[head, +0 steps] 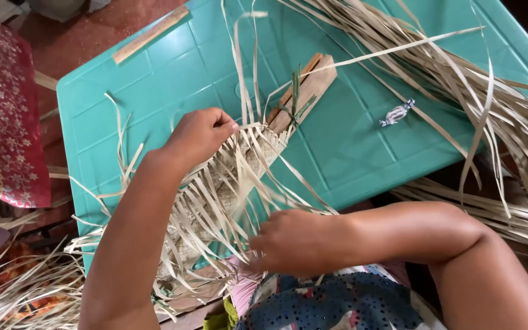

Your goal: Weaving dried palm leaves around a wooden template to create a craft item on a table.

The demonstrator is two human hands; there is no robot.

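Observation:
A partly woven band of pale dried leaf strips (239, 177) lies along a wooden slat (307, 85) on a turquoise plastic table (154, 79). My left hand (200, 134) presses on the weave near its upper end, its fingers closed on a strip. My right hand (297, 238) is at the near edge of the weave, its fingers pinching loose strips. Several strip ends stick out on both sides of the band.
A big bundle of loose leaf strips (459, 73) covers the table's right side and hangs off it. A small wrapped candy (396, 113) lies on the table. Another wooden slat (151, 33) rests at the far left edge. A red patterned cloth (1, 110) sits left.

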